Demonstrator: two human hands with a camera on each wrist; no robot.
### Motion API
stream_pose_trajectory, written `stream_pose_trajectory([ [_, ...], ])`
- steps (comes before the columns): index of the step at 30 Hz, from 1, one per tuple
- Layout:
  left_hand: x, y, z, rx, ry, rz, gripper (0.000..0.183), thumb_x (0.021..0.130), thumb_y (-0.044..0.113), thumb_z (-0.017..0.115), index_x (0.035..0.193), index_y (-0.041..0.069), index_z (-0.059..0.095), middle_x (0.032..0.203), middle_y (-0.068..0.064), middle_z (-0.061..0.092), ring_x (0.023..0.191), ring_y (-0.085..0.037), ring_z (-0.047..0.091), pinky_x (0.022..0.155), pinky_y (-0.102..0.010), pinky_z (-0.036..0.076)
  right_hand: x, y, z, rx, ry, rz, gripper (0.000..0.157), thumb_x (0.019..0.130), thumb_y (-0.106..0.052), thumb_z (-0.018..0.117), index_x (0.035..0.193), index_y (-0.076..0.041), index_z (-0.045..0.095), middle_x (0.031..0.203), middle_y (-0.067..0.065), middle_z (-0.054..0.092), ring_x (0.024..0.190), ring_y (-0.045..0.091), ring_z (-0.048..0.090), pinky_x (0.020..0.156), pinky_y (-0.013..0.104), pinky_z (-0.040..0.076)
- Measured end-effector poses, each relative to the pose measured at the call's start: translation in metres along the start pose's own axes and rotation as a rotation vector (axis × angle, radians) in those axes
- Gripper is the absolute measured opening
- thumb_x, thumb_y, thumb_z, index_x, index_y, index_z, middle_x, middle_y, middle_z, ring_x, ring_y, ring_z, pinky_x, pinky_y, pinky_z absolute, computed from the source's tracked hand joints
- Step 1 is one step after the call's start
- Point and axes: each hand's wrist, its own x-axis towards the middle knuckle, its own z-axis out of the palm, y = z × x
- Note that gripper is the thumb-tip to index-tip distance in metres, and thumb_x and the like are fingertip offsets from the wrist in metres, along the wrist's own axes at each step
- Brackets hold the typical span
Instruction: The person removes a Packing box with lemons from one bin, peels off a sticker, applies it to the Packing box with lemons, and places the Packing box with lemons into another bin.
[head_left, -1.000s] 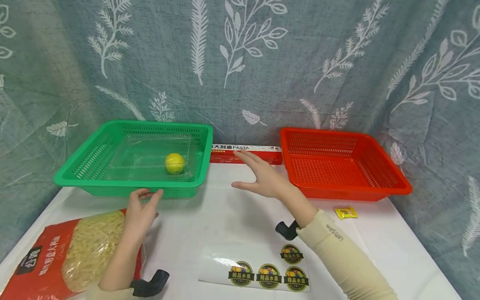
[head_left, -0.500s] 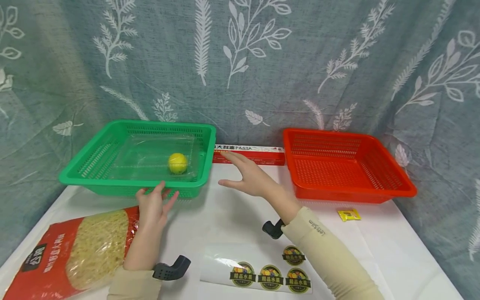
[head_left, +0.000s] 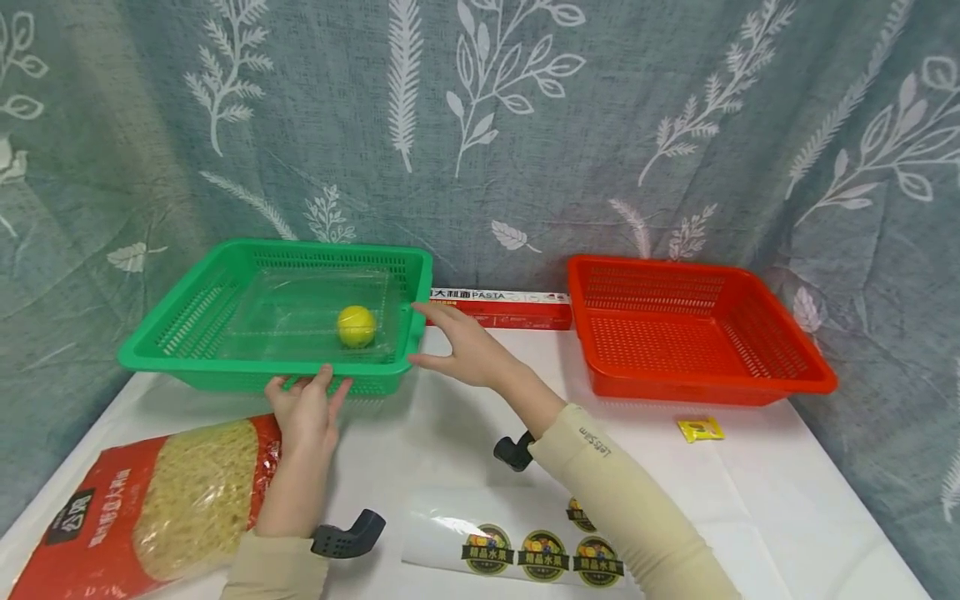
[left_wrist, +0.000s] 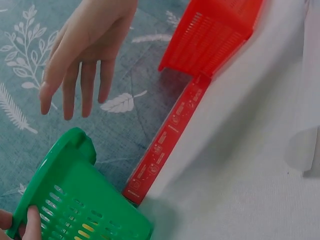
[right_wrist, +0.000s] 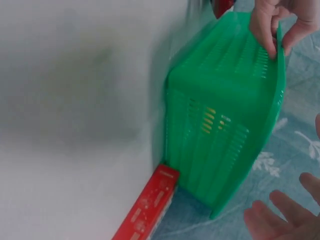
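Observation:
At the back left stands a green plastic basket (head_left: 172, 364) with a clear plastic tray (head_left: 273, 317) and a round yellow thing (head_left: 356, 327) in it. My left hand (head_left: 302, 412) pinches the basket's front rim between thumb and fingers; the right wrist view shows this left hand (right_wrist: 285, 22) plainly. Fingers spread, my right hand (head_left: 468, 346) is beside the basket's right rim. Whether it touches that rim is hard to tell in the head view; in the left wrist view the right hand (left_wrist: 90, 55) appears apart from it, fingers straight.
A red basket (head_left: 697, 389) stands at the back right, with a red pasta box (head_left: 510, 312) between the baskets. A pasta bag (head_left: 157, 500) lies front left. A sticker sheet (head_left: 435, 533) lies front centre, and a small yellow packet (head_left: 701, 429) lies before the red basket.
My left hand has moved right and up and taken hold of the green basket's front rim. My right hand has moved left to the basket's right side. The baskets appear to stand where they were.

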Motion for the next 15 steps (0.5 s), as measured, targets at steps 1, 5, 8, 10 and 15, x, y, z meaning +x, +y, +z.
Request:
stream_pose_trajectory([
  [1,0.0,0.0,-0.001,0.003,-0.001,0.006,0.052,0.092,0.001,0.046,0.129,0.01,0.011,0.113,-0.006,0.033,0.106,-0.015,0.045,0.086,-0.028,0.048,0.002,-0.002,0.002,0.006,0.002,-0.002,0.069,0.085,-0.042,0.062,0.142,-0.017,0.032,0.143,0.002,0.033,0.13,0.017,0.031,0.103,0.037,0.032],
  [5,0.0,-0.003,-0.002,0.0,0.019,0.03,0.05,0.091,0.001,0.048,0.127,0.01,0.015,0.11,-0.005,0.035,0.106,-0.016,0.048,0.084,-0.028,0.049,0.009,-0.011,0.009,0.018,0.016,-0.012,0.067,0.085,-0.041,0.062,0.141,-0.016,0.035,0.141,0.003,0.037,0.129,0.018,0.034,0.103,0.036,0.033],
  [8,0.0,-0.003,-0.001,-0.02,0.029,0.032,0.047,0.091,0.001,0.048,0.124,0.011,0.016,0.108,-0.005,0.034,0.103,-0.016,0.048,0.085,-0.029,0.048,0.015,-0.018,0.014,0.018,0.021,-0.009,0.066,0.085,-0.042,0.061,0.141,-0.017,0.036,0.141,0.003,0.038,0.129,0.018,0.034,0.103,0.036,0.033],
  [10,-0.001,-0.002,0.001,-0.029,0.021,0.026,0.046,0.092,0.001,0.046,0.124,0.011,0.014,0.107,-0.005,0.034,0.102,-0.015,0.047,0.087,-0.03,0.047,0.019,-0.022,0.017,0.02,0.016,-0.008,0.066,0.085,-0.042,0.06,0.141,-0.016,0.035,0.141,0.004,0.037,0.129,0.018,0.034,0.102,0.035,0.033],
  [15,-0.002,0.0,0.004,-0.027,0.003,0.011,0.049,0.092,0.001,0.045,0.126,0.01,0.012,0.107,-0.004,0.033,0.101,-0.015,0.047,0.088,-0.031,0.046,0.026,-0.027,0.021,-0.001,-0.004,0.002,0.066,0.086,-0.041,0.06,0.141,-0.015,0.035,0.141,0.006,0.038,0.128,0.02,0.036,0.101,0.034,0.036],
])
